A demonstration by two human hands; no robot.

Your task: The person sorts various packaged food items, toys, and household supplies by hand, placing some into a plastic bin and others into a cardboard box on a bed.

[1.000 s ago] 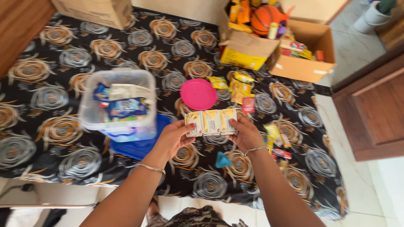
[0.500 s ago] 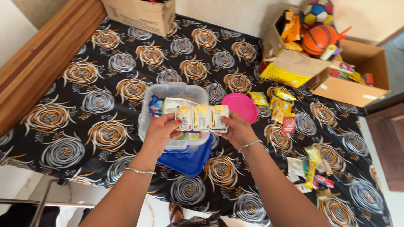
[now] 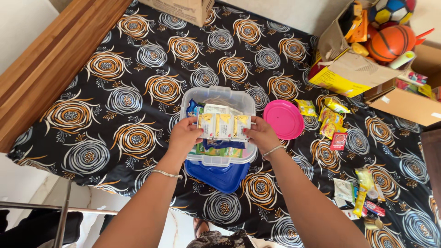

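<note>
Both hands hold a strip of three joined yellow-and-white sachets (image 3: 223, 126) by its ends, flat over a clear plastic tub (image 3: 215, 95). My left hand (image 3: 185, 136) pinches the strip's left end and my right hand (image 3: 262, 134) its right end. Inside the tub lie blue, white and green packets, partly hidden by the strip. A blue lid (image 3: 221, 175) lies under the tub's near side on the black patterned bedsheet (image 3: 115, 92).
A pink round lid (image 3: 284, 119) lies right of the tub, with yellow and red sachets (image 3: 331, 120) beyond it. More small packets (image 3: 360, 195) lie at the near right. Open cardboard boxes (image 3: 356, 73) with balls and toys stand at the far right; a wooden bed frame (image 3: 55, 59) runs along the left.
Both hands carried the sachet strip leftward from beside the pink lid to above the clear tub. The view shifted too, so the tub sits more central.
</note>
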